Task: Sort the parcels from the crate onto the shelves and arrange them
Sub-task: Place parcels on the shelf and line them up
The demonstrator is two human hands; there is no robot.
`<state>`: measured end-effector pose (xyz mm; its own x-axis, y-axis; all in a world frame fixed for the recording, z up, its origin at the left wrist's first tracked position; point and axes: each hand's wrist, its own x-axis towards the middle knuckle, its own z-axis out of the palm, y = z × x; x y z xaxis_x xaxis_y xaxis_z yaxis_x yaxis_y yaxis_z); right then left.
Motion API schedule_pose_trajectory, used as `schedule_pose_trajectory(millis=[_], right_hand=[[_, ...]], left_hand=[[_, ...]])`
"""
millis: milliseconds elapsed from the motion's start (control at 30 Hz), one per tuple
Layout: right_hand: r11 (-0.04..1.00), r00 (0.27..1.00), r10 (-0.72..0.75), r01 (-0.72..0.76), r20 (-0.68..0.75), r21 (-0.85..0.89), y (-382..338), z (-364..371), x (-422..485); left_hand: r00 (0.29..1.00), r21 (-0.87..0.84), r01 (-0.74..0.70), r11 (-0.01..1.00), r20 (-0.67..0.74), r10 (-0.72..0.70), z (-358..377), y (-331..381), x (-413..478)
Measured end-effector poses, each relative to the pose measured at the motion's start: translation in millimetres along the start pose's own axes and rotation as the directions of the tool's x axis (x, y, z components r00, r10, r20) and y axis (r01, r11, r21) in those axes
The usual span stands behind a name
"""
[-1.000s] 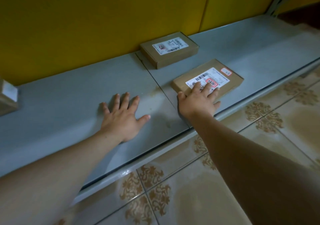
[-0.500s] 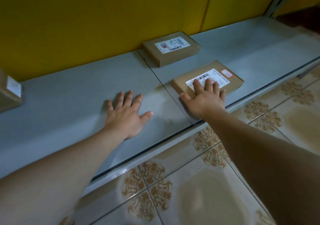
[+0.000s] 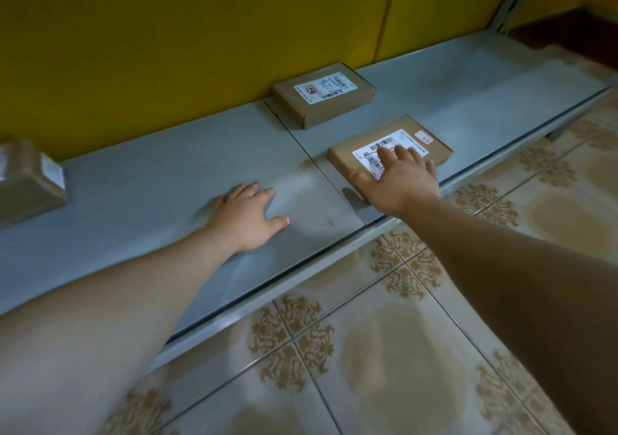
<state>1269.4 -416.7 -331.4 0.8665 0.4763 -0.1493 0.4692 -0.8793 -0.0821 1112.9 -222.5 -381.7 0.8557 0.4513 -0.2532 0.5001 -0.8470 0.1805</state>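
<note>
Pressing straight, spread fingers onto its label (image 3: 406,138), the right hand (image 3: 401,182) is covering a thin cardboard parcel (image 3: 342,158) lying at the shelf (image 3: 150,200) front, two o'clock from the flat left hand (image 3: 244,217), fingers together. It is looking light, stiff, apt to slide; pinching its long edges seems best. The right fingers are reaching further across the label than a second ago

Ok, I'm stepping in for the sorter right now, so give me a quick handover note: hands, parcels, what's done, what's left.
Left hand: flat on the bare shelf, empty.
Right hand: flat on the front parcel, fingers on its label, no grip.
Back parcel by the yellow wall; third parcel at far left.
Done: three parcels shelved. Left: likely squaring the front one; crate out of view, so its contents are unknown.
</note>
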Motion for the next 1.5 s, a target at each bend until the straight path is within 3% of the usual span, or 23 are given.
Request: schedule_pose_trajectory(millis=[267,433,633,833,1167,1500], right_hand=[[0.995,0.985,-0.053,0.065,0.163,-0.072,-5.3,-72.7,-82.5],[0.986,0.962,-0.134,0.154,0.239,-0.068,-23.5,-139.7,-144.8],[0.973,0.936,-0.192,0.221,0.295,-0.067,-50.1,-229.6,-261.1],[0.942,0.908,-0.301,0.332,0.292,-0.059,-88.5,-327.7,-414.3],[0.811,0.784,-0.554,0.584,0.280,-0.033,-150.4,-466.7,-616.4],[0.626,0.612,-0.767,0.780,0.193,0.017,-134.4,-589.1,-754.4]], left_hand=[[0.993,-0.070,-0.082,0.994,0.075,0.088,-68.8,22.1,-97.7],[0.992,-0.094,-0.036,0.995,0.115,0.047,-121.2,29.9,-193.4],[0.990,-0.130,0.023,0.991,0.140,-0.004,-199.9,36.6,-331.7],[0.988,-0.164,0.104,0.981,0.128,-0.083,-286.9,29.4,-526.4],[0.934,-0.129,0.351,0.928,0.120,-0.337,-389.9,34.4,-807.2],[0.831,-0.236,0.536,0.810,-0.018,-0.555,-474.2,120.0,-996.6]])
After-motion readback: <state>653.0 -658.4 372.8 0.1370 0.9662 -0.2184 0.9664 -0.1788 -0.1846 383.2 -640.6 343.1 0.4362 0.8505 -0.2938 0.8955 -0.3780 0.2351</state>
